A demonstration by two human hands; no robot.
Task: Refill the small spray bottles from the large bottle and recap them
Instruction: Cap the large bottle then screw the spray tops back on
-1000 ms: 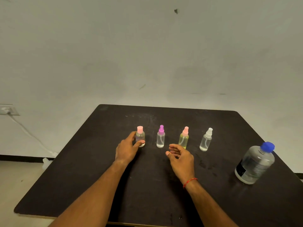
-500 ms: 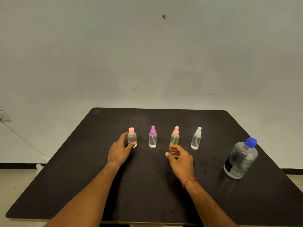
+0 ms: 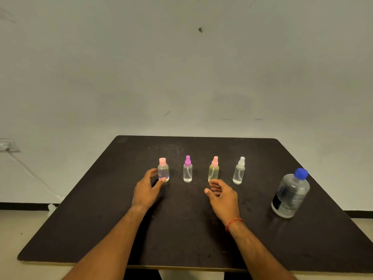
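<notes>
Four small spray bottles stand in a row on the black table (image 3: 181, 235). From the left they are a squat pink-capped bottle (image 3: 163, 170), a purple-capped bottle (image 3: 188, 171), a yellowish bottle with a pink sprayer (image 3: 213, 171) and a clear white-capped bottle (image 3: 239, 173). All four are capped. My left hand (image 3: 146, 191) curls around the squat pink-capped bottle, thumb at its base and fingers on its left side. My right hand (image 3: 223, 196) hovers just in front of the yellowish bottle, fingers loosely apart and holding nothing. The large blue-capped bottle (image 3: 290, 194) stands capped at the right.
A plain wall rises behind the table. At the left, a wall socket (image 3: 8, 145) has a cable running down to the floor. The table's front edge lies close under my forearms, and the large bottle stands near the right edge.
The camera view shifted slightly. Both hands keep the same places relative to the bottles, and no bottle has moved.
</notes>
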